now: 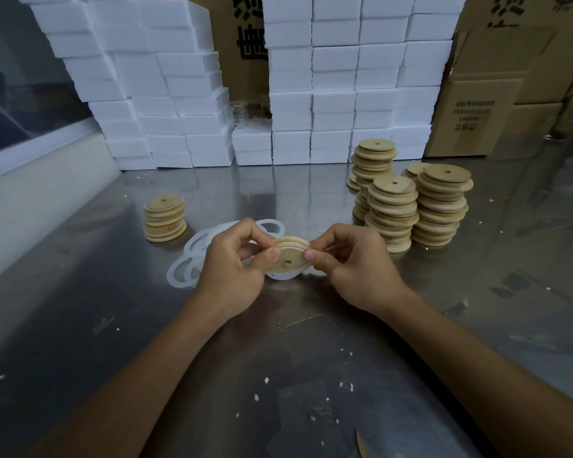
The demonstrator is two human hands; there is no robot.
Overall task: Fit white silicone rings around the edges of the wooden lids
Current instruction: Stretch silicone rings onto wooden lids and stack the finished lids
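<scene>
both hands are pinching one wooden lid (290, 259) just above the steel table (311, 342), left hand (232, 269) and right hand (354, 266) thumbing its white silicone ring (283, 276) on; working evenly round seems best, since it is sagging loose underneath.

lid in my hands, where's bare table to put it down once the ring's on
Bare steel lies between the short lid stack and the tall stacks, below the foam boxes, and in front of both hands. Crowded: loose rings by the left hand.
</scene>
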